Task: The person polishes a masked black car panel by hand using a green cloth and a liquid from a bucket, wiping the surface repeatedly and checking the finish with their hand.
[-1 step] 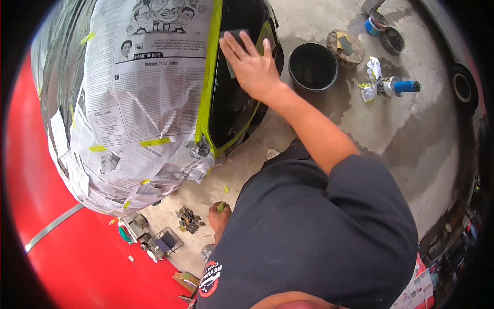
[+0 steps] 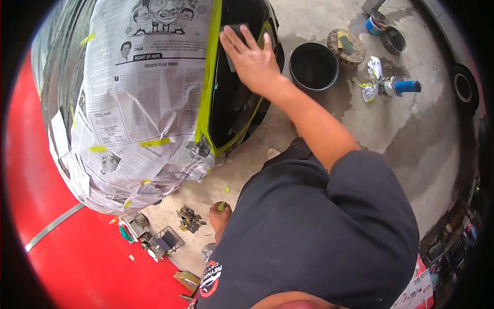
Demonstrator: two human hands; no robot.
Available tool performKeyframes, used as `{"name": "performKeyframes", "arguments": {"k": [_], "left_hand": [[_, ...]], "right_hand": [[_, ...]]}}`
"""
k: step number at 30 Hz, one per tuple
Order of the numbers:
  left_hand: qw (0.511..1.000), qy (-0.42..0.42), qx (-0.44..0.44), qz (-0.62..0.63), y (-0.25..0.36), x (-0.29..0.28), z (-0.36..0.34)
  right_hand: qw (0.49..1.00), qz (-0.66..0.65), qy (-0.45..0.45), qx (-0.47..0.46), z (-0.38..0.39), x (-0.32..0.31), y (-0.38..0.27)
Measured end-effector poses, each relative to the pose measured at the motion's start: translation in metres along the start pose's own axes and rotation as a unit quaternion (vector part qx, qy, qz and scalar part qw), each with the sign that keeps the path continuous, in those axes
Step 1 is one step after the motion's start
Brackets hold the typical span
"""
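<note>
My right hand (image 2: 256, 64) lies with its fingers stretched over a dark grey piece of sandpaper (image 2: 237, 28), pressing it flat against the glossy black panel (image 2: 226, 118) of a car. Yellow-green masking tape (image 2: 207, 98) borders that panel, and newspaper (image 2: 154, 98) covers the bodywork to its left. Low beside my body, my left hand (image 2: 219, 220) is closed around a small green piece (image 2: 222, 206) whose kind I cannot make out. My shirt partly hides the left arm.
On the concrete floor stand a black water basin (image 2: 314, 88), a round stool (image 2: 355, 61) with sandpaper pieces, a can with a blue roll (image 2: 406, 86) and a white cloth (image 2: 370, 92). Dark scraps (image 2: 191, 220) lie near the red surface (image 2: 118, 252).
My right hand and the sandpaper have slid slightly up along the black panel. The left hand keeps its grip, almost in the same place.
</note>
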State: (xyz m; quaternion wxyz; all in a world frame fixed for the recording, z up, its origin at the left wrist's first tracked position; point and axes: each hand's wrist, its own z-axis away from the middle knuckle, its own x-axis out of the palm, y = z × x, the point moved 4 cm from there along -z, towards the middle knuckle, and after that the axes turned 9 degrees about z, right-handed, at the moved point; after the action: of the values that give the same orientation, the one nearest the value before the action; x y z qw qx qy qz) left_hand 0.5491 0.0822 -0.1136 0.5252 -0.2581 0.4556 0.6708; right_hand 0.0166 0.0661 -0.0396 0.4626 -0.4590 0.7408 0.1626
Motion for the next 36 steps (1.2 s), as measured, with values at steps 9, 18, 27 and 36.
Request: {"name": "performKeyframes", "arguments": {"k": [9,18,27,36], "left_hand": [[0.997,0.026,0.014,0.068,-0.002,0.001,0.023],[0.999,0.017,-0.015,0.042,-0.032,0.004,0.033],[0.994,0.02,0.111,-0.013,0.008,-0.044,-0.01],[0.96,-0.049,0.264,0.077,0.128,-0.083,-0.014]], "right_hand": [[0.979,-0.04,-0.194,0.054,-0.152,0.019,0.091],[1.0,0.018,-0.006,0.016,-0.011,0.003,0.012],[0.992,-0.071,-0.064,-0.079,0.148,-0.014,-0.124],[0.993,0.063,0.012,0.094,0.083,0.006,-0.048]]}}
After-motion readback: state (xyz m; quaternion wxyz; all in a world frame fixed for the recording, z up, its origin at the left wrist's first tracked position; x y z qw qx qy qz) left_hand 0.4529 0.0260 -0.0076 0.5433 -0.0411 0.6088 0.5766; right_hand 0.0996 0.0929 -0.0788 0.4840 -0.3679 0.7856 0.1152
